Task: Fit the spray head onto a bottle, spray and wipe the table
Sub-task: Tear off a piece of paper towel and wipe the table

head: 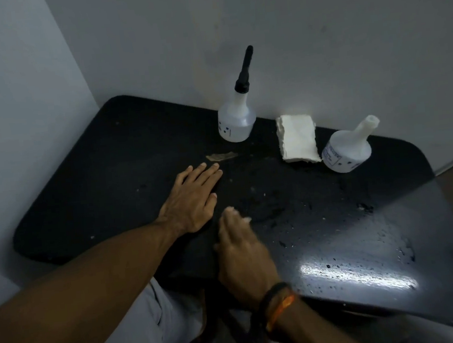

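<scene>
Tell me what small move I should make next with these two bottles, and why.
Probably reach your right hand to the left bottle and unscrew its black spray head. The right bottle stands with a bare, open neck, and both hands are free; the left hand lies flat on the table.

Left hand (192,199) flat, right hand (241,255) open

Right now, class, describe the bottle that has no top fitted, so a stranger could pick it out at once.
Start at the black table against the wall. Along its far edge, right of the folded white cloth, stands the open bottle. Its bare white neck sets it apart; the other bottle carries a long black nozzle.
</scene>
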`<state>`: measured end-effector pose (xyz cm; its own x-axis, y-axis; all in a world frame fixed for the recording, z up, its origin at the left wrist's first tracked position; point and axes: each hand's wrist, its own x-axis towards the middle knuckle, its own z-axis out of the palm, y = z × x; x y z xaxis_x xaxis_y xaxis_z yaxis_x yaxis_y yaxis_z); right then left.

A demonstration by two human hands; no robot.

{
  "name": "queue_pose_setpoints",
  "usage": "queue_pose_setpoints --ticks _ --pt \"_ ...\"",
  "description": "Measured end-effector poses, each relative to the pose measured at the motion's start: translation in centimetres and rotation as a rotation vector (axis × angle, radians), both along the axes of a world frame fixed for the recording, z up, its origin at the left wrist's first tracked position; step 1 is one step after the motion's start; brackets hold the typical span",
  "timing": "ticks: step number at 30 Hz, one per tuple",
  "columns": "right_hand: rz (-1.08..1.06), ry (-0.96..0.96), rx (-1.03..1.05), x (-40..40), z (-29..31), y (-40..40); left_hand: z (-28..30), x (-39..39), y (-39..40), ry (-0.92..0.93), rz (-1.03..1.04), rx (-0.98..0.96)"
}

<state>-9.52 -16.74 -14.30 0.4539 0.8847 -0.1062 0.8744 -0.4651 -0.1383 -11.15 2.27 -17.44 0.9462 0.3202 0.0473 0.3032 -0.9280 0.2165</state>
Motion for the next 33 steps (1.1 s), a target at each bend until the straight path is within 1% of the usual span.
queue_pose_setpoints --ticks 2,3,5,7,9,11,14,17,19,21,24,27,30,33 --pt "0.029 -0.003 0.005 -2.8 -0.2 -2.2 0.1 0.0 -0.1 0.007 -0.005 -0.004" --pt "-0.003 0.003 -0.006 -3.4 -0.2 -3.4 0.1 0.0 -0.1 0.005 0.002 0.005" --pt "-0.116 0.001 -0.025 -3.4 -0.2 -6.0 0.1 -0.1 -0.2 -0.001 0.008 0.027" --pt "-0.254 -0.007 -0.061 -1.8 -0.3 -7.8 0.1 -0.2 -0.3 -0.007 0.008 0.039" --pt "-0.391 -0.002 -0.079 0.7 -0.3 -8.3 0.1 -0.1 -0.3 -0.003 0.005 0.036" --pt "-0.473 0.012 -0.048 2.8 -0.4 -7.3 0.0 -0.1 -0.2 -0.001 0.009 0.029" --pt "-0.455 0.07 0.009 3.9 -0.5 -3.8 0.1 -0.1 -0.3 0.0 0.009 0.032" --pt "-0.326 0.088 0.044 2.3 -1.0 -0.7 0.2 -0.1 -0.3 -0.002 0.009 0.032" --pt "-0.209 0.074 0.057 -0.4 -1.3 -0.3 0.2 -0.1 -0.2 0.0 0.005 0.03" --pt "-0.159 0.065 0.064 -2.8 -1.5 -1.7 0.2 -0.1 -0.2 -0.003 0.006 0.031" --pt "-0.262 0.031 0.063 -2.4 -1.8 -5.1 0.2 -0.1 -0.3 -0.018 0.013 0.035" --pt "-0.433 -0.004 0.029 1.9 -1.9 -6.5 0.2 -0.1 -0.4 -0.022 0.013 0.032" --pt "-0.528 0.062 0.062 5.6 -1.6 -4.5 0.3 0.0 -0.4 -0.015 0.008 0.024" --pt "-0.515 0.077 0.063 6.8 -1.3 -1.3 0.3 -0.1 -0.4 -0.016 0.013 0.025"
